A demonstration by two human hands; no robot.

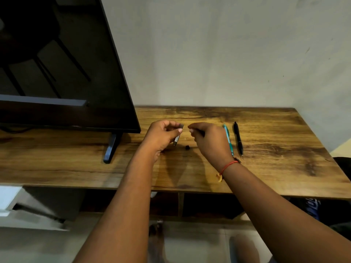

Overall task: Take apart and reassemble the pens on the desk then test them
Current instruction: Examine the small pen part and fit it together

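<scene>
My left hand (163,133) holds a grey pen barrel (178,137) upright and slightly tilted above the wooden desk (275,145). My right hand (209,139) is pinched on a thin dark pen part (199,131), its tip close to the barrel's top end. A small black pen piece (187,147) lies on the desk between my hands. To the right of my right hand a teal pen (228,139) and a black pen (238,139) lie side by side, both whole.
A large dark monitor (66,73) stands at the left, one black foot (111,149) resting on the desk near my left hand. The wall rises behind the desk. The desk's front edge runs under my forearms, with shelves below.
</scene>
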